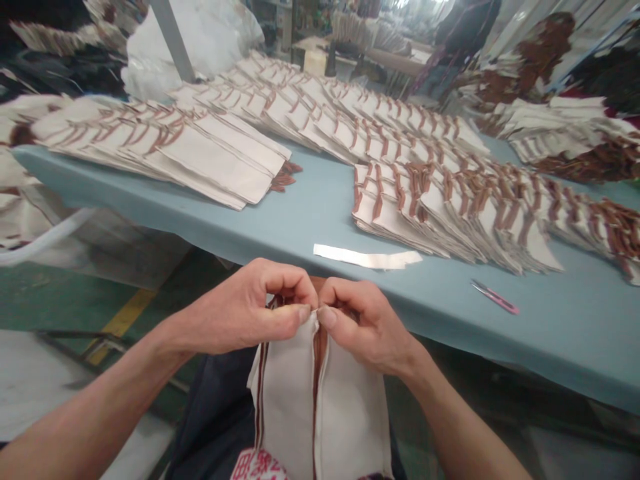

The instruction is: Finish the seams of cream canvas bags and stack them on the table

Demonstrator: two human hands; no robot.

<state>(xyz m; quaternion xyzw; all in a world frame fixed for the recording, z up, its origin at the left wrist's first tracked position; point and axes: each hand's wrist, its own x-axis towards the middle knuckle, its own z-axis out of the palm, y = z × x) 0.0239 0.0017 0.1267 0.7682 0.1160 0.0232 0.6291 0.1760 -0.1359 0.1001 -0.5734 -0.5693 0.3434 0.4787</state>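
pinching the top edge of a cream cloth bag (325, 407), we hold it in front of us, below the near edge of the blue table (300, 207) and over our lap. our left hand (247, 313) and our right hand (367, 327) meet at the bag's upper rim. thumbs and forefingers are pressed narrow on the fabric, thumb tips almost touching each other, and the other fingers curl in behind. the bag hangs upright from that grip. a brown stripe runs down its middle fold and another along its left side. red printed characters at its lower end are partly cut off by the frame.

on the table just beyond our hands lies a flat white strip (367, 259). to its right, apart from it, lies a small pink cutter (495, 297); we cannot tell exactly what kind of tool it is. farther back, a fanned stack of cream bags (200, 150) lies on the left and a second stack (440, 207) with brown handles spreads on the right. a long row of overlapped bags (350, 110) runs across the far side. a white plastic sack (210, 33) sits behind the left stack. below the table at the left we see green floor with a yellow line (123, 319).
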